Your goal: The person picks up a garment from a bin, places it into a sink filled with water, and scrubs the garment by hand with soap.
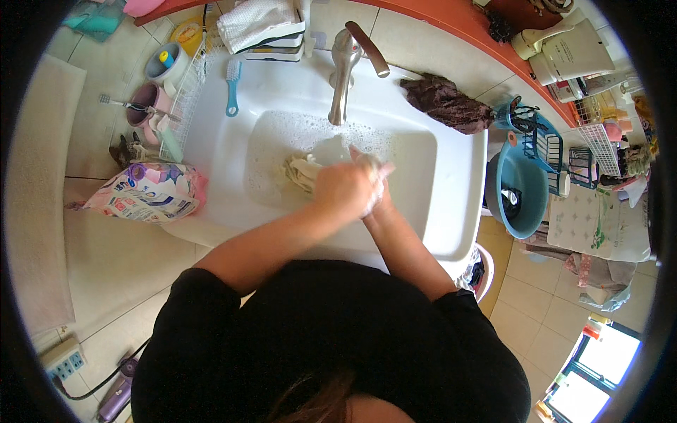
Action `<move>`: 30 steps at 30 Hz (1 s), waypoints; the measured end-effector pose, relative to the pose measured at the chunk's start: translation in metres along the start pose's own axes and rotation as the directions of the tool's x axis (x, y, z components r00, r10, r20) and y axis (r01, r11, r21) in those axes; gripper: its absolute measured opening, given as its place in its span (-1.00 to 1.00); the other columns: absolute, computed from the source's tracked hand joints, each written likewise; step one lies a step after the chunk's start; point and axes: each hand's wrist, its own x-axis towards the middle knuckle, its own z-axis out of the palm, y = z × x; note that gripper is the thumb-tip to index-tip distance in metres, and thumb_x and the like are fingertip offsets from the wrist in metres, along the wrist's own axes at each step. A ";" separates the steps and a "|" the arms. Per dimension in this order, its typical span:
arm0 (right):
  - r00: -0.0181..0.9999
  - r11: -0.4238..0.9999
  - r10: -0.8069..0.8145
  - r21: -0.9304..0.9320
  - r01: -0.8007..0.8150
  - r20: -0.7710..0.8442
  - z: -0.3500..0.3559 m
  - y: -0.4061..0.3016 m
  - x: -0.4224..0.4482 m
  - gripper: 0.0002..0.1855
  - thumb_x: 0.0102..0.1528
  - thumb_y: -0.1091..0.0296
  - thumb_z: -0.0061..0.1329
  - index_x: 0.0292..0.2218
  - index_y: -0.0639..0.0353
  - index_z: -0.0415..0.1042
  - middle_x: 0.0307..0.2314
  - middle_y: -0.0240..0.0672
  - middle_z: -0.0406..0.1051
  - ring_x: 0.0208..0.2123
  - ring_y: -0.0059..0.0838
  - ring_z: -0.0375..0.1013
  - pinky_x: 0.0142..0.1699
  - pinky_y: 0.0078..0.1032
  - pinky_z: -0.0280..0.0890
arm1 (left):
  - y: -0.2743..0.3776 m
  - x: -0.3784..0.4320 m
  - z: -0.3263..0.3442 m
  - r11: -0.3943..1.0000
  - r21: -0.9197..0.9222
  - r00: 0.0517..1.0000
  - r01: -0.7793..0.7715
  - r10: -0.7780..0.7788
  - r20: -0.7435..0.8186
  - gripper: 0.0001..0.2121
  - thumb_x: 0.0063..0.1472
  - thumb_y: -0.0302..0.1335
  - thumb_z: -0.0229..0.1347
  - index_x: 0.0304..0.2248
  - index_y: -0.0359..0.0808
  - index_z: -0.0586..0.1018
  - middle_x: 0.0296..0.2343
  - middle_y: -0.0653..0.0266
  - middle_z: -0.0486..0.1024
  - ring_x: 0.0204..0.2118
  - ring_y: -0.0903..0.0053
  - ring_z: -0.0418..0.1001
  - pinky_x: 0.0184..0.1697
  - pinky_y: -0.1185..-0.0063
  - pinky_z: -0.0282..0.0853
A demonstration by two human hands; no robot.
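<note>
Over the white sink [455, 201], both hands press together around a pale, soapy cloth [302, 172]. My left hand [345, 191] lies across the top, its fingers curled over the cloth bunched between the palms. Beneath and to the right is my right hand [376, 182], with suds on it and its fingertips showing past the other hand. Part of the cloth hangs to the left into foamy water in the basin. A metal faucet [341, 100] rises behind the hands, its handle turned to the right. How firmly each hand holds the cloth is partly hidden.
A blue brush [232, 87] lies on the sink's back left ledge, near a wire rack [185, 106] with cups. A detergent bag [153, 193] leans at the left edge. Dark brown cloth [449, 103] drapes over the back right corner; a blue basin [521, 185] hangs beyond.
</note>
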 end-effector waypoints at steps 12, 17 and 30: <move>0.997 0.922 0.072 -0.385 -0.050 0.043 -0.014 0.002 0.009 -0.48 0.19 0.07 -0.50 0.05 0.23 0.05 -0.18 -0.25 0.23 -0.20 -0.37 0.28 -0.08 -0.41 0.22 | -0.016 0.008 0.001 0.939 -0.125 0.944 0.320 -0.328 -0.050 -0.59 0.19 -0.19 -0.14 -0.57 -0.36 0.49 -0.76 0.12 0.36 -0.73 0.30 0.34 -0.58 0.38 0.24; 0.992 0.983 -0.040 -0.172 0.061 0.123 0.006 -0.004 -0.003 -0.52 0.18 0.09 -0.44 0.00 0.24 0.12 -0.19 -0.27 0.26 -0.23 -0.43 0.29 -0.12 -0.49 0.24 | 0.008 -0.005 -0.003 0.988 -0.131 0.991 0.084 -0.097 -0.093 -0.58 0.16 -0.17 -0.07 -0.67 -0.36 0.42 -0.80 0.12 0.30 -0.76 0.42 0.30 -0.63 0.46 0.22; 0.948 0.870 0.027 -0.475 0.134 0.317 0.041 -0.065 -0.025 -0.71 0.07 0.23 -0.10 -0.32 0.32 0.37 -0.45 -0.30 0.41 -0.44 -0.57 0.38 -0.34 -0.65 0.29 | -0.066 -0.007 -0.028 0.101 -0.854 0.849 0.510 0.097 0.519 -0.73 0.07 -0.26 0.09 -0.48 -0.35 0.51 -0.62 0.44 0.37 -0.59 0.72 0.29 -0.50 0.71 0.20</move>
